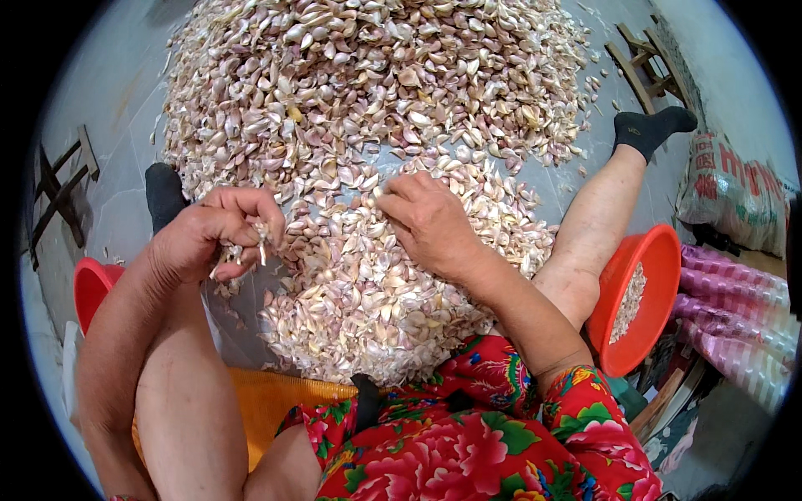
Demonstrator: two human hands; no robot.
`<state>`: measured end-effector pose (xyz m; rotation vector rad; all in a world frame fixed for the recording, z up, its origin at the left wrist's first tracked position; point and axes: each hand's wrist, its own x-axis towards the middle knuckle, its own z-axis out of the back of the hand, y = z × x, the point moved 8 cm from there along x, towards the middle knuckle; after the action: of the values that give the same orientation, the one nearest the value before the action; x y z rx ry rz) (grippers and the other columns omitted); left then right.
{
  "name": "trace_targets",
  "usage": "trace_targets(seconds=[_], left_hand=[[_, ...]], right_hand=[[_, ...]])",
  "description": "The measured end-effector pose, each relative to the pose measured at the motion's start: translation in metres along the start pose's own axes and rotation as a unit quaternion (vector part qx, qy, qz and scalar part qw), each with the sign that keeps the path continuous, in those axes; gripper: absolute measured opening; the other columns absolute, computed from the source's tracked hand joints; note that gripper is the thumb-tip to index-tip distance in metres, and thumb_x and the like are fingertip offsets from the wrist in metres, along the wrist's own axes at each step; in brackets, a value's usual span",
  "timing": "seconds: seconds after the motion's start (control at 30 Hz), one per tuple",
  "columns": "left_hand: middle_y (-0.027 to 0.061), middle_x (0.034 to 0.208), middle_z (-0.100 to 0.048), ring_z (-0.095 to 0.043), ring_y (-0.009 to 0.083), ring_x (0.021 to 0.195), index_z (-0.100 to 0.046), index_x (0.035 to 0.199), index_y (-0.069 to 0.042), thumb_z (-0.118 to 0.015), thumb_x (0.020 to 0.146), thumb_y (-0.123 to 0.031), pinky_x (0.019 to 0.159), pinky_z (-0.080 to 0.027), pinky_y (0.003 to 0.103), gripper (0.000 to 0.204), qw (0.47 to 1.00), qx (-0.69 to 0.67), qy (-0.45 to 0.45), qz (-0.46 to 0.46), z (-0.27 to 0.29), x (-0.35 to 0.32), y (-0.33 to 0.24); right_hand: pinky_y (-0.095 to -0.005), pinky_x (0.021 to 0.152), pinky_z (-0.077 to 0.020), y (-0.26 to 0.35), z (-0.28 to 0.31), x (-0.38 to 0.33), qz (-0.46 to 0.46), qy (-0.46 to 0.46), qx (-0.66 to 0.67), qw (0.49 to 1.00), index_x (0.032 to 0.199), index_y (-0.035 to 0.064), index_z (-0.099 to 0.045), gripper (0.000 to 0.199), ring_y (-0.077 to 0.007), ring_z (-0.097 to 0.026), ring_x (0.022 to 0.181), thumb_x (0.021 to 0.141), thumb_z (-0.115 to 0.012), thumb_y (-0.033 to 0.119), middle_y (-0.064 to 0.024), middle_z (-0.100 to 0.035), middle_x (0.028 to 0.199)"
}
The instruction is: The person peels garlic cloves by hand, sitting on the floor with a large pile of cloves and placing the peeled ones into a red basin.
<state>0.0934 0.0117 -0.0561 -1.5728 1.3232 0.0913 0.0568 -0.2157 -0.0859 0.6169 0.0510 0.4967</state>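
Note:
My left hand [227, 227] is closed around a small bunch of garlic scraps [261, 242], pale dry stubs and bits of skin that stick out between the fingers. It is held above the left edge of the near heap of loose garlic cloves [359, 292], which lies between my legs. My right hand [430, 224] rests palm down on the top of this heap, its fingers stretched forward and touching cloves. The fingertips are slightly blurred, and what lies under the palm is hidden.
A much larger pile of garlic cloves [376, 75] spreads beyond my hands. An orange-red basin [647, 292] with small cloves stands tilted by my right leg; a red basin [92, 280] is at the left. Wooden stools [63, 188] and a stuffed sack [735, 196] stand at the sides.

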Motion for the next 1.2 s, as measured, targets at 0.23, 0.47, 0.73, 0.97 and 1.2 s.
trace_targets(seconds=[0.23,0.47,0.73,0.97,1.2], left_hand=[[0.015,0.082,-0.066,-0.048,0.0094,0.041,-0.062,0.097,0.006,-0.058,0.077,-0.012,0.038,-0.038,0.024,0.028,0.998,-0.01,-0.008,-0.062,0.011,-0.026,-0.01],[0.0146,0.081,-0.065,-0.047,0.0098,0.039,-0.06,0.1,0.005,-0.06,0.087,-0.03,0.038,-0.039,0.023,0.037,0.992,0.007,0.008,-0.126,0.008,-0.024,-0.029],[0.0039,0.074,-0.06,-0.043,0.0037,0.046,-0.06,0.089,-0.007,-0.061,0.102,-0.024,0.039,-0.034,0.02,0.022,0.993,0.094,-0.028,-0.064,0.013,-0.018,-0.017],[-0.003,0.073,-0.059,-0.046,0.0025,0.054,-0.068,0.102,-0.009,-0.062,0.103,-0.031,0.044,-0.036,0.021,0.022,0.978,0.203,-0.028,0.023,-0.024,0.003,-0.005],[-0.0011,0.074,-0.059,-0.045,0.0027,0.05,-0.066,0.109,-0.005,-0.059,0.105,-0.035,0.038,-0.033,0.019,0.032,0.994,0.076,-0.011,-0.075,-0.048,0.018,-0.016]], right_hand=[[-0.0428,0.089,-0.0459,0.0,0.015,-0.012,-0.048,0.052,-0.075,0.995,0.094,0.0083,-0.07,0.018,-0.0298,-0.058,0.102,0.078,-0.078,0.013,-0.0071,-0.063,0.1],[-0.0443,0.08,-0.0514,0.008,-0.005,-0.001,-0.028,-0.023,0.016,0.999,0.094,0.0073,-0.066,0.015,-0.0326,-0.063,0.093,0.081,-0.073,0.008,-0.0102,-0.064,0.096],[-0.0387,0.075,-0.0544,-0.013,-0.011,-0.009,-0.129,-0.056,0.09,0.986,0.095,0.0065,-0.072,0.013,-0.0289,-0.068,0.084,0.083,-0.074,0.009,-0.0112,-0.069,0.088],[-0.0315,0.067,-0.0507,0.025,0.028,0.001,-0.129,-0.103,0.291,0.942,0.09,0.0041,-0.076,0.009,-0.0204,-0.065,0.074,0.082,-0.076,0.007,-0.0096,-0.069,0.081],[-0.0342,0.065,-0.0498,0.08,0.065,0.049,0.035,-0.153,0.225,0.962,0.101,0.0053,-0.075,0.02,-0.0216,-0.064,0.073,0.082,-0.078,0.008,-0.0082,-0.066,0.081]])
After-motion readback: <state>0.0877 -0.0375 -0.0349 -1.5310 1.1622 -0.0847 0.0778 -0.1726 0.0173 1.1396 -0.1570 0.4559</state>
